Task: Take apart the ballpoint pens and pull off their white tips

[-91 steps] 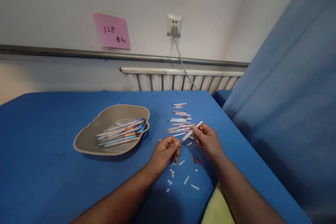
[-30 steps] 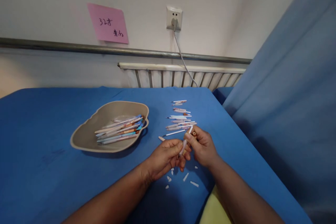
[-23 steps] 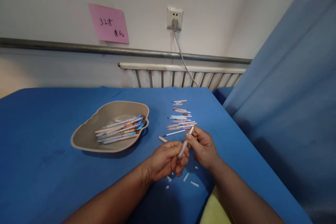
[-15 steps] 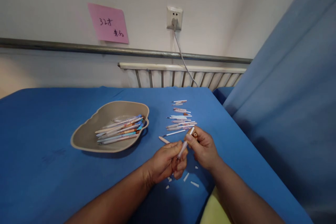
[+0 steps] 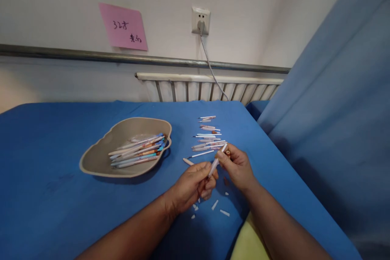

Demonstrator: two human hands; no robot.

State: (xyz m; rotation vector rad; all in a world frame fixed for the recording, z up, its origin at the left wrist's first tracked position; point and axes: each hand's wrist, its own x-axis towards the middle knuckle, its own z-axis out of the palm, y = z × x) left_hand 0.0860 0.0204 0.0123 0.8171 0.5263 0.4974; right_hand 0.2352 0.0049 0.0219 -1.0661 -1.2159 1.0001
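My left hand [image 5: 191,185] pinches the lower end of a pale pen barrel [image 5: 213,166] between thumb and fingers. The thumb and forefinger of my right hand [image 5: 240,168] close on its upper part, where a white refill [image 5: 224,147] sticks out. A small brown pen part [image 5: 228,153] shows among my right fingers; how it is held is partly hidden. Just beyond my hands lie a loose refill [image 5: 201,154] and a beige pen piece [image 5: 188,161]. Further back, several pen barrels and refills [image 5: 207,128] form a column on the blue cloth.
Left of my hands stands a grey-brown basin [image 5: 91,164] with several pens [image 5: 138,152] in it. Small white scraps [image 5: 224,213] are scattered nearer me on the blue-covered table [image 5: 55,211]. A blue curtain [image 5: 335,89] hangs to the right, and a plugged-in cable [image 5: 210,65] runs down the wall.
Both hands keep their hold on the pen barrel and have hardly moved. The whole view has shifted very slightly.
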